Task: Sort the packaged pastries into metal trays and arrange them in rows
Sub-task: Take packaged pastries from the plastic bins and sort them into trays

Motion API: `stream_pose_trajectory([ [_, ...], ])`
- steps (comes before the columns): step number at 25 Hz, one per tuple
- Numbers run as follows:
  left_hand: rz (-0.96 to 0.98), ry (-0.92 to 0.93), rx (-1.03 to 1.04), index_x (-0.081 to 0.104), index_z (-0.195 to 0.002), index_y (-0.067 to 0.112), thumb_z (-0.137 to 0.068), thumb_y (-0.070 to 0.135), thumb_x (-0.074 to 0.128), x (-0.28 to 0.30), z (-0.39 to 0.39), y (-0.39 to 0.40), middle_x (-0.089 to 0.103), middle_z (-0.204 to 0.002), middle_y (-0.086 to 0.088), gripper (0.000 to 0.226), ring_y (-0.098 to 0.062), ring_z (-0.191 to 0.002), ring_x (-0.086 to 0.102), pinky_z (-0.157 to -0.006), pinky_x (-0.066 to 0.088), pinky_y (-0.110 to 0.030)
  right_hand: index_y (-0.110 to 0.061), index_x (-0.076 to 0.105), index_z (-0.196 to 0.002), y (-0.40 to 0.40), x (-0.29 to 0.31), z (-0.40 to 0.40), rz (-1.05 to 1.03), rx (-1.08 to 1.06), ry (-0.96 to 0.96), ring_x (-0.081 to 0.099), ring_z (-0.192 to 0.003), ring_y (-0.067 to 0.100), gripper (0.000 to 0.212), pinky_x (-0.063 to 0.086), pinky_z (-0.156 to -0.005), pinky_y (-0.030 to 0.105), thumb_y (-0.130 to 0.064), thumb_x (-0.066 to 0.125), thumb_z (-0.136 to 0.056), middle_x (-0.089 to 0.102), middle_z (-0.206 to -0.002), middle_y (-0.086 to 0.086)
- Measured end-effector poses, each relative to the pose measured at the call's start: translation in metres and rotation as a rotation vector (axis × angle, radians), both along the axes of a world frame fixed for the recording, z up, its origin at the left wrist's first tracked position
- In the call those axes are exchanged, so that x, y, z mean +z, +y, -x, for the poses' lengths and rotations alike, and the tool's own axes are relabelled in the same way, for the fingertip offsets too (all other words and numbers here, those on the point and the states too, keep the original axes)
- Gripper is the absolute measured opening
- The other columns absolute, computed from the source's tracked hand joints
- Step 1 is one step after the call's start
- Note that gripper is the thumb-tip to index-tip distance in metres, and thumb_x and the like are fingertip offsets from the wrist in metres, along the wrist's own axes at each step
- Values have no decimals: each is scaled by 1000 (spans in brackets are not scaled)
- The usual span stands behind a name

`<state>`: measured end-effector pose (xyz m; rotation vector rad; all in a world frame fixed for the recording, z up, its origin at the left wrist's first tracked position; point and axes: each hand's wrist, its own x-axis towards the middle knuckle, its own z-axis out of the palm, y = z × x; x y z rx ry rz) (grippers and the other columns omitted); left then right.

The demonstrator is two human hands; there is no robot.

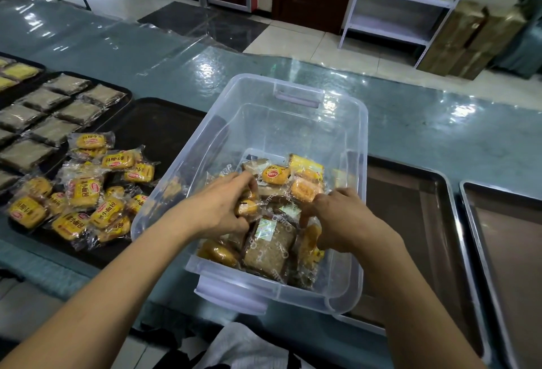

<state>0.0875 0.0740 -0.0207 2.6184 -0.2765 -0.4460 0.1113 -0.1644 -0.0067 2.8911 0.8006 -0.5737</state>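
A clear plastic bin (293,122) stands on the counter with mixed packaged pastries in its bottom. Both my hands are inside it. My left hand (223,207) curls its fingers around a small yellow packaged bun (245,206). My right hand (343,216) has its fingers curled down among the packets beside an orange pastry packet (303,189); what it grips is hidden. A brown flat cake packet (268,246) lies between my hands. To the left, a dark tray (164,125) holds a loose heap of yellow bun packets (85,192).
Further left, a dark tray (124,92) carries brown cake packets (52,122) in rows, and a tray with yellow packets (17,70) sits at the far left edge. Two bare metal trays (422,216) (510,239) lie right of the bin. A white shelf unit (404,1) stands behind.
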Motion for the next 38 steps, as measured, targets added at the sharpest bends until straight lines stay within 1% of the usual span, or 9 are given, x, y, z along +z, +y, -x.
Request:
stream_pose_trajectory([
  [5, 2, -13, -5, 40, -117, 37, -75, 31, 79, 0, -3, 3, 47, -113, 14, 57, -8, -100, 47, -75, 37, -24, -37, 73, -105, 2, -6, -4, -53, -65, -43, 60, -104, 17, 15, 34, -102, 37, -31, 68, -92, 68, -107, -9],
  [11, -12, -45, -10, 41, -119, 36, -77, 29, 77, 3, -2, 5, 48, -117, 13, 55, -8, -101, 48, -71, 34, -20, -26, 69, -107, 1, -4, -15, -137, -141, -143, 50, -85, 16, 13, 36, -80, 32, -22, 60, -98, 66, -105, -2],
  [16, 9, -45, 3, 41, -119, 36, -77, 28, 77, 4, -2, 6, 49, -117, 12, 56, -9, -102, 48, -74, 36, -24, -26, 64, -115, 9, -11, -39, -159, -208, -176, 62, -95, 25, 20, 42, -77, 34, -21, 63, -96, 63, -115, 1],
  [21, 3, -59, 8, 41, -119, 36, -77, 30, 78, 4, -2, 6, 48, -118, 12, 56, -9, -102, 48, -77, 35, -25, -24, 60, -126, 12, -12, -52, -180, -224, -52, 63, -102, 23, 30, 54, -88, 40, -23, 64, -96, 63, -124, 4],
  [26, -8, -66, 6, 40, -120, 37, -78, 30, 77, 3, -1, 5, 47, -118, 13, 56, -9, -102, 47, -75, 33, -23, -34, 51, -138, 9, 0, -52, 22, -148, 139, 56, -117, 25, 55, 45, -102, 40, -27, 74, -88, 58, -134, -1],
  [29, -7, -67, 9, 40, -121, 38, -78, 30, 77, 3, 0, 5, 47, -118, 14, 56, -9, -103, 47, -74, 33, -22, -36, 61, -125, 10, -6, -47, 90, -118, 112, 54, -118, 25, 46, 36, -106, 43, -23, 77, -84, 59, -126, -1],
  [33, -6, -68, 18, 40, -122, 37, -78, 30, 77, 4, -3, 6, 47, -119, 13, 57, -10, -104, 47, -80, 34, -24, -34, 65, -120, 12, -9, -52, 22, -108, -11, 54, -117, 23, 33, 38, -108, 46, -34, 73, -88, 55, -124, -1],
  [35, -1, -65, 18, 40, -122, 37, -78, 31, 77, 4, -4, 6, 47, -119, 13, 57, -9, -105, 47, -81, 35, -24, -35, 59, -126, 12, -10, -60, -24, -128, -24, 54, -117, 24, 42, 41, -106, 45, -35, 75, -87, 53, -129, 0],
  [38, 21, -63, 23, 41, -120, 37, -78, 30, 77, 3, -5, 7, 48, -118, 14, 56, -6, -102, 48, -78, 38, -22, -37, 39, -148, 16, -14, -69, -72, -163, 71, 54, -122, 28, 78, 45, -106, 46, -28, 80, -82, 49, -140, 3],
])
